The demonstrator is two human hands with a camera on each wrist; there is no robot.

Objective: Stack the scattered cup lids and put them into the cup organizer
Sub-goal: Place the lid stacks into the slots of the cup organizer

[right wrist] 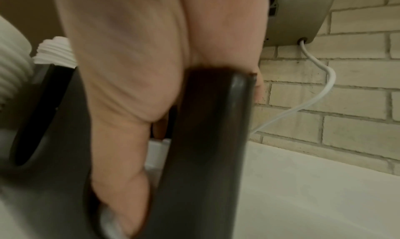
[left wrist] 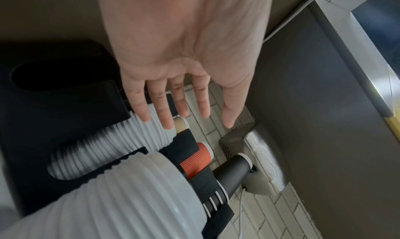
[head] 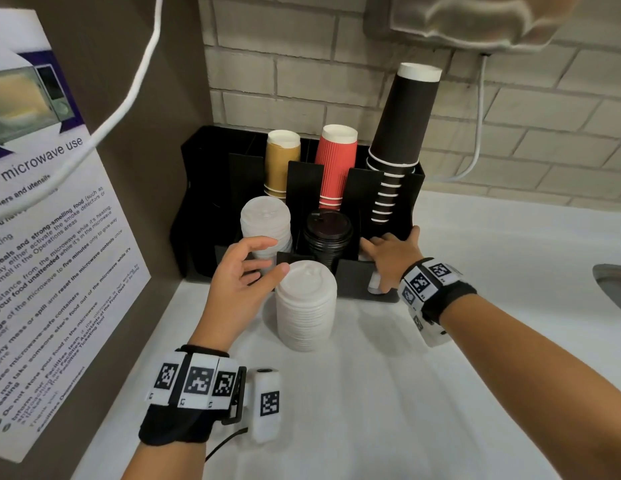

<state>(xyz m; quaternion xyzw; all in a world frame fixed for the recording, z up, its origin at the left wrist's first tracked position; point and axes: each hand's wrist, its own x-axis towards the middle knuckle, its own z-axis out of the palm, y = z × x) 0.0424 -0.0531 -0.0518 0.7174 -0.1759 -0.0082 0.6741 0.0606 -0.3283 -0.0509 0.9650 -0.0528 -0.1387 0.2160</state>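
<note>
At frame centre, a left hand [head: 245,271] opens beside the stacked white lids [head: 306,306] on the desk [head: 440,393], while the right hand [head: 392,259], fingers inside, steadies the black cup organizer [head: 357,275] for loading.

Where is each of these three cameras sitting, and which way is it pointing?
Head: on the person's head, looking forward and down at the cup organizer, the white lid stack on the counter, both forearms.
Left wrist: along the open left hand toward the organizer's cups and lids.
Right wrist: along the right hand, fingers inside the organizer's right front slot, thumb outside its wall.
Shared: all three show the organizer; each wrist view shows white lids too.
</note>
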